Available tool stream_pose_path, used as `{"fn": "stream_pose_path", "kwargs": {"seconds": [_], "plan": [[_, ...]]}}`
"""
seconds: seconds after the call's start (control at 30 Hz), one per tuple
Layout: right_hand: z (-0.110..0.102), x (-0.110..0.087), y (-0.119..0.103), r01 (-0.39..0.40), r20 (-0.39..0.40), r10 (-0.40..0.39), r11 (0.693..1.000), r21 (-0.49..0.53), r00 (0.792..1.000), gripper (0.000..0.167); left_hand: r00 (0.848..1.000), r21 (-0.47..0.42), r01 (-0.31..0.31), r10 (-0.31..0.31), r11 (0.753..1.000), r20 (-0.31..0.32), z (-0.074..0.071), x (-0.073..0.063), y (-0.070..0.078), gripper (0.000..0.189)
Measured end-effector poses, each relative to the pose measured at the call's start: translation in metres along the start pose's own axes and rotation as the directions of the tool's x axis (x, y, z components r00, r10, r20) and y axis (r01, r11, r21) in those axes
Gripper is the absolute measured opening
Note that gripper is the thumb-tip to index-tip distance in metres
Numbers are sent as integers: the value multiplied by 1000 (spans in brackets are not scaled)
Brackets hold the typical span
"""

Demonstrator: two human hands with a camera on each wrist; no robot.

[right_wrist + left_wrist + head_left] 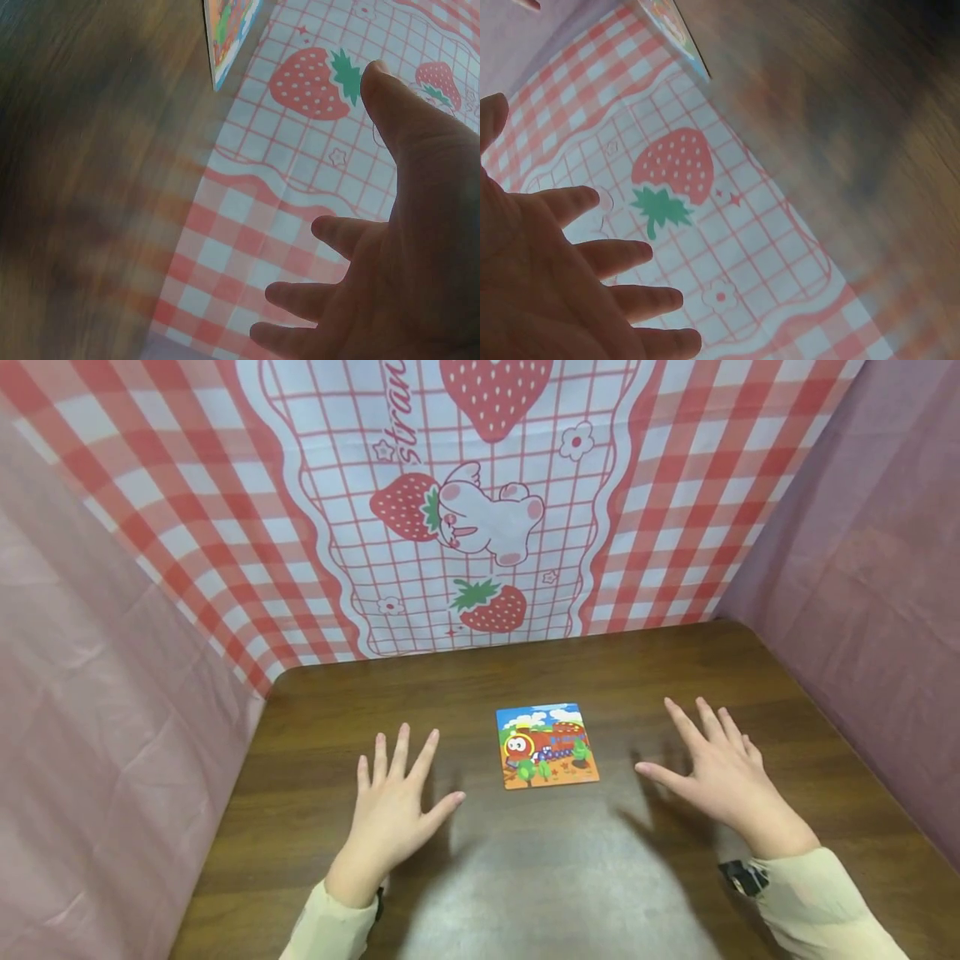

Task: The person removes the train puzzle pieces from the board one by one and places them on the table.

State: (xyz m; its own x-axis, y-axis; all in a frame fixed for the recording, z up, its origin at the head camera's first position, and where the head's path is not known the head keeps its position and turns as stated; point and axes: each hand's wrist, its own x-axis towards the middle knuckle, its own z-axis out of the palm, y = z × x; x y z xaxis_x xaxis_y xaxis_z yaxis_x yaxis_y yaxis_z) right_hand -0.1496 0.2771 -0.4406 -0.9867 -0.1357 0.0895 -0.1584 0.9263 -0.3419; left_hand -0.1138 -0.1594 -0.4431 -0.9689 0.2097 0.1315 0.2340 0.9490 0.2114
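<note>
A square picture puzzle or card with a red cartoon train lies flat on the brown table, between the two hands. To its left my left hand hovers with fingers spread, touching nothing. On the other side my right hand is held over the table, fingers also spread and holding nothing. In the left wrist view the left palm faces the work, and a corner of the picture square shows at the top. The right wrist view has the right hand and the picture square's edge.
The wooden table has rounded far corners. Behind it hangs a red-and-white checked cloth printed with strawberries. Pinkish curtains stand along the left and right sides. A dark strap shows at the right sleeve.
</note>
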Motion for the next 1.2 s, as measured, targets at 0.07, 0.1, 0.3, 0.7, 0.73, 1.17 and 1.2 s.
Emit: {"fn": "stream_pose_path", "kwargs": {"seconds": [0.07, 0.1, 0.3, 0.7, 0.73, 1.17, 1.2], "plan": [[2, 2, -3, 5, 9, -6, 1000, 2, 1000, 108, 1000, 7, -20, 20, 1000, 9, 1, 5, 5, 89], [3, 4, -4, 10, 14, -10, 1000, 4, 1000, 107, 1000, 8, -29, 29, 1000, 8, 2, 7, 7, 89], [9, 14, -11, 21, 48, -22, 1000, 18, 999, 109, 998, -8, -68, 68, 998, 18, 9, 22, 21, 91], [21, 22, -20, 24, 80, -23, 1000, -11, 997, 108, 998, 15, -63, 62, 998, 33, 21, 36, 33, 89], [22, 23, -21, 27, 84, -25, 1000, -13, 996, 108, 998, 13, -62, 61, 998, 35, 22, 37, 34, 89], [39, 44, -30, 58, 131, -54, 998, -27, 990, 107, 986, -5, -107, 107, 994, 130, 41, 60, 57, 84], [40, 47, -31, 59, 137, -54, 998, -29, 989, 107, 983, -10, -113, 113, 994, 143, 42, 62, 59, 83]]}}
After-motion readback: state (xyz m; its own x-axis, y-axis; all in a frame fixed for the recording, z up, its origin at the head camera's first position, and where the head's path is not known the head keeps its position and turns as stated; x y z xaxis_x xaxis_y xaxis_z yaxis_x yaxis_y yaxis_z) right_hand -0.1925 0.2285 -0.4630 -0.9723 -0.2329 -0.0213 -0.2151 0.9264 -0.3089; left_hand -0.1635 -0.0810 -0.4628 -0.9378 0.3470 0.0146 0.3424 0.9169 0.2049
